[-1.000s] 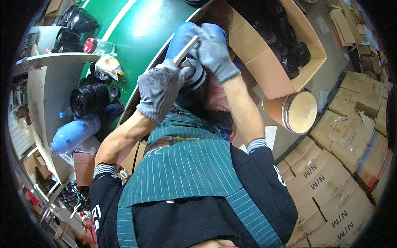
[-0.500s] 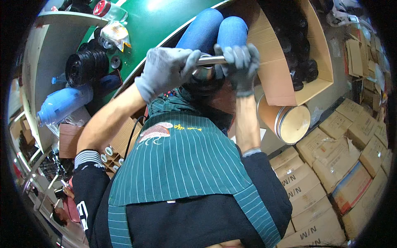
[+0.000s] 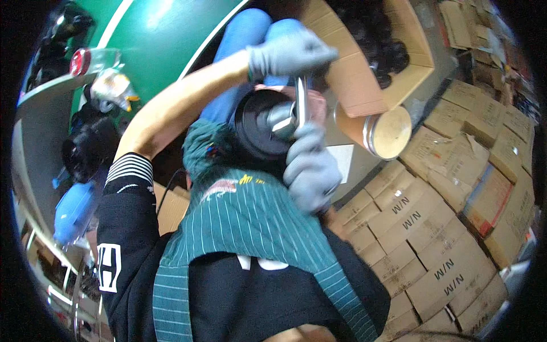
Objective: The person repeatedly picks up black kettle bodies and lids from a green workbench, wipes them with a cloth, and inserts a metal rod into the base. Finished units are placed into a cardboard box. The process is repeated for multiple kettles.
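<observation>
In front of my lap a shiny metal bar (image 3: pixel 301 98) runs between my two gloved hands. My left hand (image 3: pixel 292 53), in a grey glove, is closed around the bar's far end. Around the near end my right hand (image 3: pixel 311 168) is wrapped, also grey-gloved and somewhat blurred. Just left of the bar sits a black round disc-shaped part (image 3: pixel 249 125) with a silver metal piece (image 3: pixel 279 118) at its middle, close against the bar. Whether the bar is joined to that piece I cannot tell.
A green table (image 3: pixel 165 40) lies ahead, with a red-lidded clear jar (image 3: pixel 94 61) and black round parts (image 3: pixel 91 148) at its left. To the right stand an open carton (image 3: pixel 419 71) of black parts, a round drum (image 3: pixel 390 134) and stacked cartons (image 3: pixel 433 222).
The bar has turned from lying sideways to pointing away from me. My left hand has moved forward and right, my right hand back toward me. The black disc now shows more fully.
</observation>
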Tool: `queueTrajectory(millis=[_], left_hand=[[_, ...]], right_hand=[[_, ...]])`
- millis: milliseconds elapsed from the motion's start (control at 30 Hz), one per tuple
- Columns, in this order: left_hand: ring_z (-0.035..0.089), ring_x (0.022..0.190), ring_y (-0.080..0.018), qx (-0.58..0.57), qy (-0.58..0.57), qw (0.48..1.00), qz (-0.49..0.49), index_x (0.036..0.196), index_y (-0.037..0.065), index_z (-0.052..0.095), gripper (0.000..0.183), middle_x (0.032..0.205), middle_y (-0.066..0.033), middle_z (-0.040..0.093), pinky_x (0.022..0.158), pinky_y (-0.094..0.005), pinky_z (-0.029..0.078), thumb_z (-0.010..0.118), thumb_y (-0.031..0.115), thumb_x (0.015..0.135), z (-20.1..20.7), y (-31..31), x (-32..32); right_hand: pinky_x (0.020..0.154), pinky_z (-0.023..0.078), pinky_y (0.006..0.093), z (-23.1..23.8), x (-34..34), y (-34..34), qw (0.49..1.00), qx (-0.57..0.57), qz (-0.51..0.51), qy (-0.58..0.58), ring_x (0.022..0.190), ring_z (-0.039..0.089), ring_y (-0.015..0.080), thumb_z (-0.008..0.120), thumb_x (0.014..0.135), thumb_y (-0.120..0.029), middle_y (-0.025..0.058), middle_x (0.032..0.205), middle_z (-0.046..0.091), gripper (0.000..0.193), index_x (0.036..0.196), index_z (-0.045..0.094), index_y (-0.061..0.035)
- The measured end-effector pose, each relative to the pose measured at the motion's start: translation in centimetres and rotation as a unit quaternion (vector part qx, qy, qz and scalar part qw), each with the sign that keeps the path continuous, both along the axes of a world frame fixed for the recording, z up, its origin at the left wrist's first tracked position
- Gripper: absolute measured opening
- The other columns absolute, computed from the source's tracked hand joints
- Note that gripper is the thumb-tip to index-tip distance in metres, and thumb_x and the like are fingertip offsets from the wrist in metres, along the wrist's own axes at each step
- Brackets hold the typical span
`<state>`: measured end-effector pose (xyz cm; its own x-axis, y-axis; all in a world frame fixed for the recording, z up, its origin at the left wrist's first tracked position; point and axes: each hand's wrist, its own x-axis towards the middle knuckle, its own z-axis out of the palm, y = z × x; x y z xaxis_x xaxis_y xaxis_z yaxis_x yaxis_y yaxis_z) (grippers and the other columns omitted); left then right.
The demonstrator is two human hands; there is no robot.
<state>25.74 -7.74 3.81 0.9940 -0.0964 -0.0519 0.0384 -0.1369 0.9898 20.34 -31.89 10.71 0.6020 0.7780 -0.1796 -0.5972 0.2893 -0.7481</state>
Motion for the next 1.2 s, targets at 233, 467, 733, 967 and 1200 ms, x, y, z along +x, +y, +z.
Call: queueTrajectory(millis=[233,467,733,967,1200], left_hand=[[0.062,0.069,-0.0078,0.118,0.145,0.980,0.072,0.103,0.003,0.082,0.043,0.081,-0.0049,0.074,0.062,-0.0301,0.051,0.067,0.042,0.109,4.7,6.7,-7.4],[0.067,0.071,-0.0391,0.381,0.019,0.921,0.084,0.094,0.004,0.072,0.031,0.079,-0.0181,0.063,0.063,-0.0466,0.051,0.068,0.032,0.106,12.7,3.8,-17.0],[0.068,0.051,-0.0301,0.563,0.188,0.779,0.200,0.093,0.006,0.058,0.050,0.072,-0.0113,0.063,0.047,-0.0446,0.054,0.072,0.053,0.098,15.9,-9.4,-16.4],[0.068,0.072,-0.0434,0.433,0.163,0.875,0.146,0.092,0.005,0.058,0.036,0.076,-0.0208,0.061,0.062,-0.0512,0.051,0.072,0.037,0.103,13.6,-1.1,-18.4],[0.064,0.077,-0.0394,0.342,0.061,0.937,0.039,0.100,0.003,0.065,0.029,0.082,-0.0197,0.058,0.069,-0.0475,0.050,0.069,0.031,0.105,12.0,3.1,-16.8]], right_hand=[[0.123,0.039,0.0641,0.1,5.4,4.2,0.974,0.076,-0.041,-0.212,0.072,0.059,0.0274,0.036,0.108,-0.029,0.0088,0.055,0.056,0.062,0.048,0.045,-0.0141],[0.108,0.054,0.0417,-5.2,7.1,8.8,0.284,-0.230,-0.180,-0.914,0.056,0.041,0.0099,0.076,0.103,-0.040,-0.0032,0.077,0.034,0.036,0.103,0.049,-0.0160],[0.121,0.045,0.0461,-11.6,10.2,17.2,0.387,0.041,-0.079,-0.918,0.060,0.049,0.0115,0.068,0.097,-0.010,-0.0067,0.066,0.036,0.032,0.074,0.048,-0.0217],[0.118,0.048,0.0386,-10.1,9.0,12.0,0.263,-0.144,-0.185,-0.936,0.086,0.053,0.0099,0.066,0.107,-0.046,-0.0008,0.094,0.041,0.031,0.096,0.051,-0.0220],[0.111,0.053,0.0363,-9.0,7.0,8.6,0.118,-0.259,-0.297,-0.912,0.093,0.053,0.0086,0.060,0.108,-0.058,-0.0002,0.097,0.042,0.041,0.107,0.046,-0.0191]])
